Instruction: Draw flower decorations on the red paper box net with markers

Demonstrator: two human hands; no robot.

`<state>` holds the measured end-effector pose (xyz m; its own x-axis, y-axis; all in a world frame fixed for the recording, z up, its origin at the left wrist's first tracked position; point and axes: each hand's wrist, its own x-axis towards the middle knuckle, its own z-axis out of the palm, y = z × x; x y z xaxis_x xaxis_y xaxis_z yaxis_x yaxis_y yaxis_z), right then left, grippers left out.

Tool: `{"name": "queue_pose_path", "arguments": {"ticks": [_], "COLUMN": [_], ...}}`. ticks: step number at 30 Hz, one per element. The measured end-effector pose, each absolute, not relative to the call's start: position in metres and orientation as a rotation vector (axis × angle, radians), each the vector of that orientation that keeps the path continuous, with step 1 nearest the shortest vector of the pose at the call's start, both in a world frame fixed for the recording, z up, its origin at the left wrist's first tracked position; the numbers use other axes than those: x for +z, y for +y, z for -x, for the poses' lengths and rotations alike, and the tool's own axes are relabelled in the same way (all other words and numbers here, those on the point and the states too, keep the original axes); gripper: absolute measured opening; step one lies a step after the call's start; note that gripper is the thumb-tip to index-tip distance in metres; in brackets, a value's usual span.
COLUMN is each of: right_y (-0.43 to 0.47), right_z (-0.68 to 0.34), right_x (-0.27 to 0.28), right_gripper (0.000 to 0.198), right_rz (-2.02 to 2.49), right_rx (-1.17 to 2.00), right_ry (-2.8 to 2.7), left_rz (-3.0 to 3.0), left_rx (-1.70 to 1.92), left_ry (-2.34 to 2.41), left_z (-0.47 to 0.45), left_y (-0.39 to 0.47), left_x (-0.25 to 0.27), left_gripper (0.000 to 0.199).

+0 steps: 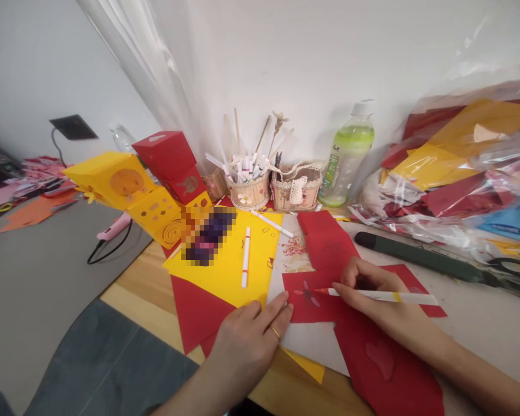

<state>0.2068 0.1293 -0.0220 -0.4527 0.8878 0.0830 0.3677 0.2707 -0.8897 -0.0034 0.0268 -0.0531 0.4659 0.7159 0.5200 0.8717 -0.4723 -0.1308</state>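
Observation:
My right hand (372,286) pinches a white marker (409,297) with a red-orange tip. That tip touches or hovers just over a cross-shaped red paper cutout (292,309), beside a small flower drawn in purple and pink. Lower on the cutout is a pale heart shape (380,358). My left hand (253,332) lies flat, its fingertips at the cutout's left edge and a ring on one finger. Under and beside it are yellow paper (229,283) and red paper (199,312). Another white marker (245,257) rests on the yellow sheet.
Behind stand a basket of markers (249,193), a second small basket (297,190) and a green drink bottle (344,156). Yellow (117,179) and red (164,162) paper boxes stand left. A dark green tool (420,257) and a plastic bag of paper scraps (455,162) lie right.

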Motion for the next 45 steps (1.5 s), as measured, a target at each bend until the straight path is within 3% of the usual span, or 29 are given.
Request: {"name": "queue_pose_path", "arguments": {"ticks": [45], "right_y": [0.13], "right_z": [-0.209], "right_x": [-0.029], "right_gripper": [0.026], "right_rz": [1.213], "right_rx": [1.082], "right_ry": [-1.967], "left_rz": [2.324], "left_rx": [-0.578], "left_ry": [-1.324], "left_z": [0.003], "left_y": [0.029], "left_x": [-0.05], "left_gripper": [0.033]}}
